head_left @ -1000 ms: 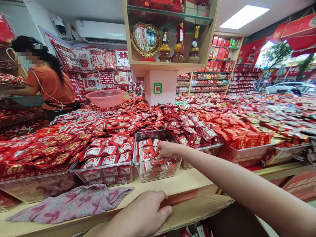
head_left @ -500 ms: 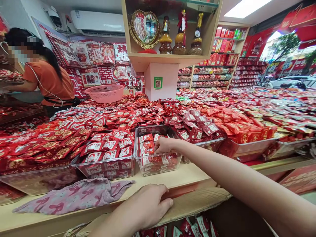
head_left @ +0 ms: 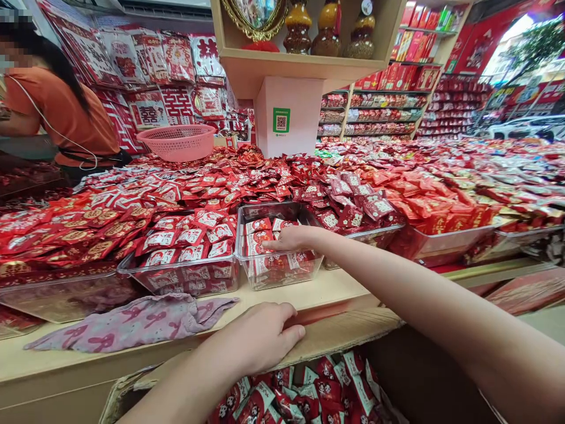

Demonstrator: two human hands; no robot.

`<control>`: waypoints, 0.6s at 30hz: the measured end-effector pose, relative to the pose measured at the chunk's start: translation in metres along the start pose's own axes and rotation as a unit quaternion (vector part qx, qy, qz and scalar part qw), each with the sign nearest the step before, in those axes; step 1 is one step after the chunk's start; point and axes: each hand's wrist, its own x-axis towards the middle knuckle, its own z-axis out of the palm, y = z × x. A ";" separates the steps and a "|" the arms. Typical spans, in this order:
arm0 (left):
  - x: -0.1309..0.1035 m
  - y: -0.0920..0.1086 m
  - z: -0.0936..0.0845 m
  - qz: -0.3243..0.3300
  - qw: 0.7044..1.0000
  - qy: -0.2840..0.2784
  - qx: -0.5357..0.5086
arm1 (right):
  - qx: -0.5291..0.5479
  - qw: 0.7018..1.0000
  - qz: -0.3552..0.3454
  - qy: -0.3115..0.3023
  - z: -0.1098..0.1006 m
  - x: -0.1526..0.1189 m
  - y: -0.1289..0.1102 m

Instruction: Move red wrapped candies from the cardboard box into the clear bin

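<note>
My right hand [head_left: 293, 237] reaches into a clear plastic bin [head_left: 282, 284], its index finger stretched out and touching the small red-and-white packets [head_left: 258, 242] lined up inside. The other fingers of that hand are partly hidden. My left hand [head_left: 269, 333] lies over the flap of a cardboard box [head_left: 348, 330], thumb apart from the fingers and nothing seen in it. Inside the box, below my hands, are many loose red-and-white packets [head_left: 324, 388]. Beside the bin on the left stands another clear bin [head_left: 176, 277], heaped with similar packets.
Red packets in heaps [head_left: 212, 182] cover the counter behind the bins. A patterned cloth [head_left: 132, 324] lies on the counter's front ledge. Farther back are a pink basket [head_left: 179, 144] and a pillar [head_left: 289, 112] under a display shelf. A person in an orange top [head_left: 83, 118] stands at left.
My view has tilted down, showing more of the packets in the box. My right hand's index finger is now stretched out over the packets. My left hand stays on the flap.
</note>
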 end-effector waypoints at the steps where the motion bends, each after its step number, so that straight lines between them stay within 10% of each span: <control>1: 0.000 0.000 0.000 -0.002 1.000 0.000 0.002 | -0.014 1.000 0.007 -0.013 0.000 0.001 0.001; 18: 0.003 -0.006 0.003 0.018 1.000 0.001 0.023 | 0.202 0.978 -0.049 -0.021 0.019 0.018 0.031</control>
